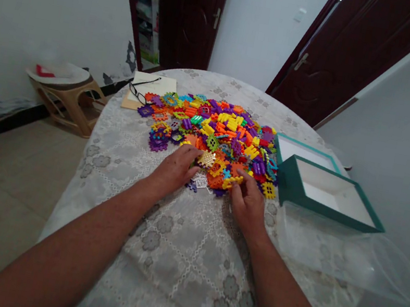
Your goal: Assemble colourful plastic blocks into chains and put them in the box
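Currently, head view: I have both hands at the near edge of the pile of plastic pieces (227,135), mid-table. Right hand (250,202) pinches a yellow piece (232,181) at one end, thumb and forefinger nearly closed, presumably to leave its notched edge free. Left hand (178,169) is part-curled, fingers at the edge of a gold piece (207,159); I cannot tell whether the thumb grips it. Green box (290,183) and clear bin (331,247) stand to the right, probably to spare working room.
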A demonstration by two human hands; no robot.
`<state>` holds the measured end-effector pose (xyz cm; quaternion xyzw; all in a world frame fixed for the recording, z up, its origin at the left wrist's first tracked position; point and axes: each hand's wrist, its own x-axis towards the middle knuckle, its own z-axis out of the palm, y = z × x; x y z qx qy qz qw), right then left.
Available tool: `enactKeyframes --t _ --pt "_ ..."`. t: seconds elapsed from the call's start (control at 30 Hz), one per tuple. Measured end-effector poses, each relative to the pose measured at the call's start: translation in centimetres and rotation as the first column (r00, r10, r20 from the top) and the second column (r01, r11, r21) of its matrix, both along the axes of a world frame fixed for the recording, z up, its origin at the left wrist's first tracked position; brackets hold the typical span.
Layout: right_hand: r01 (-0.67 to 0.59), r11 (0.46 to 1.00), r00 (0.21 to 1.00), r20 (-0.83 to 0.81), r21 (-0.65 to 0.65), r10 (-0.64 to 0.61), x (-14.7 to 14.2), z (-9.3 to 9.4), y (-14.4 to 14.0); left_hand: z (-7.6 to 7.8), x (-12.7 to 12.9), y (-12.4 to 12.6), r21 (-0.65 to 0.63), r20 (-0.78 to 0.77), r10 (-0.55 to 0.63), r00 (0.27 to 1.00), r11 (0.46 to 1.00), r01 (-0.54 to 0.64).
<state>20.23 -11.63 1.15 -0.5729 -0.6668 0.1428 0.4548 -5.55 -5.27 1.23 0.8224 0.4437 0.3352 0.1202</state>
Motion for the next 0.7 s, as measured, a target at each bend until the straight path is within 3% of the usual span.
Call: enactKeyframes --t 0.1,0.2,0.3,0.37,0.47,0.57,0.7 --pt "-0.018 1.000 0.997 0.075 0.022 0.016 -0.1 0.0 0.0 0.2 0.1 -0.2 0.044 0.054 -0.008 0.999 0.999 0.006" --pt "-0.126 0.992 0.980 0.153 -0.014 0.127 -0.4 -0.1 -0.3 0.6 -0.1 -0.8 0.070 0.062 -0.019 0.998 0.997 0.015" --pt "-0.240 0.969 0.947 0.205 -0.051 0.245 -1.0 -0.2 -0.5 0.9 -0.4 -1.3 0.051 0.025 0.027 0.999 0.998 -0.028" --pt "-0.251 0.966 0.942 0.217 -0.054 0.257 -1.0 -0.2 -0.5 0.9 -0.6 -1.4 0.033 0.000 0.070 0.998 0.997 -0.070" --pt "-0.073 0.997 0.982 0.169 -0.036 0.078 -0.1 -0.3 -0.1 0.7 -0.9 -1.3 -0.008 -0.057 0.096 0.994 0.995 -0.097" --pt "0.142 0.988 0.989 0.045 -0.061 -0.139 1.4 -0.5 0.8 0.7 -1.0 -1.4 -0.048 -0.098 0.094 0.991 0.994 -0.099" --pt "0.196 0.976 0.973 -0.105 -0.092 -0.206 2.2 -0.4 1.4 0.9 -1.1 -1.6 -0.047 -0.071 0.070 0.995 0.996 -0.073"
